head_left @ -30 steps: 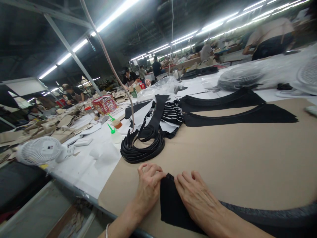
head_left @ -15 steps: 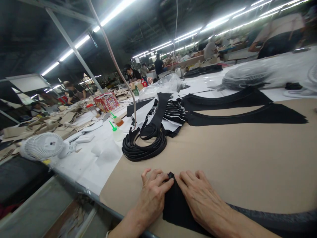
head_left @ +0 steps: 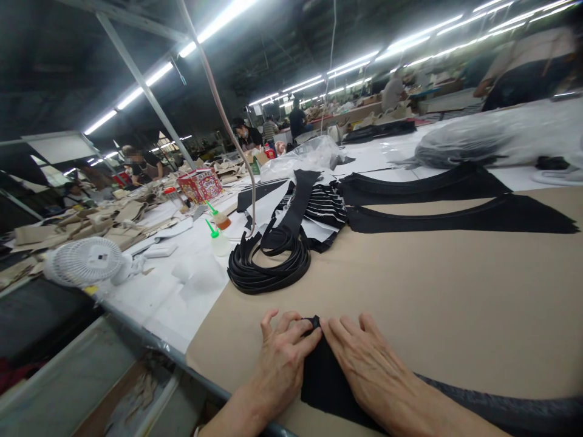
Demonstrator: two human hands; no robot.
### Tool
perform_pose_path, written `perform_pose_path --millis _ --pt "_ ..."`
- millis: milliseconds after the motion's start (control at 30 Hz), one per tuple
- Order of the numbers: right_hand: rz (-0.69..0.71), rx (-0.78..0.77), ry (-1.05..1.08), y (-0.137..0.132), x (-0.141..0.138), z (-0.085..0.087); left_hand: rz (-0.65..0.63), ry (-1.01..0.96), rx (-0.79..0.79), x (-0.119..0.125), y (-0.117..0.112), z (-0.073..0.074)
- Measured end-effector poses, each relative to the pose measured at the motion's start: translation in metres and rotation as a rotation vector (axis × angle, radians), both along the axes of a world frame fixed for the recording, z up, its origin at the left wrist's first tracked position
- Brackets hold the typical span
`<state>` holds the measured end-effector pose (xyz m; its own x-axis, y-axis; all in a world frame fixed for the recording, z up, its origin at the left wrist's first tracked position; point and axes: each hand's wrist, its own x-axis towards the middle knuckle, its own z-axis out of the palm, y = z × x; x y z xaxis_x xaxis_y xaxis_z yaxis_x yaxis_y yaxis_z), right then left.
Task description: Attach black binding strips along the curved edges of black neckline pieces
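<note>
A black fabric piece (head_left: pixel 324 379) lies on the tan board near the table's front edge, its narrow tip pointing away from me. My left hand (head_left: pixel 285 358) pinches the folded tip between thumb and forefinger, the other fingers raised and bent. Close beside it, my right hand (head_left: pixel 364 358) bears on the fabric's right edge with its fingers together, fingertips at the tip; its thumb is hidden. From under my right forearm the fabric's long curved strip (head_left: pixel 501 406) runs off to the right.
Beyond my hands lies a coil of black strips (head_left: pixel 268 270). Two curved black fabric pieces (head_left: pixel 437 215) rest at the board's (head_left: pixel 432 291) far side. Glue bottles (head_left: pixel 218 240), a red patterned box (head_left: pixel 200 185) and a white fan (head_left: pixel 86 261) stand leftward. A tube (head_left: pixel 228 115) hangs down.
The view has shifted slightly, so the background sits a little further right. Both hands keep nearly the same place and hold on the fabric tip.
</note>
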<state>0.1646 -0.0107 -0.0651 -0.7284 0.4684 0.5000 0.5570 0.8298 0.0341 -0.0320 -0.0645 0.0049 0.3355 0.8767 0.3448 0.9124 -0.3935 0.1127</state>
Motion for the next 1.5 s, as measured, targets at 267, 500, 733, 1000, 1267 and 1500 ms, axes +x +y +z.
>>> perform_pose_path --millis 267,500,733,1000,1267,1500 --pt "-0.008 0.158 0.013 -0.009 0.002 0.010 -0.013 0.013 0.033 -0.002 -0.004 -0.002" --pt "0.023 0.140 0.073 0.000 0.000 0.012 -0.003 0.005 0.005 -0.002 -0.005 -0.002" --pt "0.067 0.143 -0.034 0.003 0.002 0.011 -0.008 0.015 0.022 -0.002 -0.006 0.000" --pt "0.133 0.234 0.028 0.002 -0.002 0.020 -0.020 0.033 0.038 -0.002 -0.006 0.002" --pt "0.098 -0.191 -0.112 0.016 -0.002 0.032 -0.019 0.096 0.043 -0.003 -0.007 0.000" --pt "0.071 -0.451 -0.186 0.016 -0.010 0.054 -0.011 0.118 0.065 -0.001 -0.008 -0.003"
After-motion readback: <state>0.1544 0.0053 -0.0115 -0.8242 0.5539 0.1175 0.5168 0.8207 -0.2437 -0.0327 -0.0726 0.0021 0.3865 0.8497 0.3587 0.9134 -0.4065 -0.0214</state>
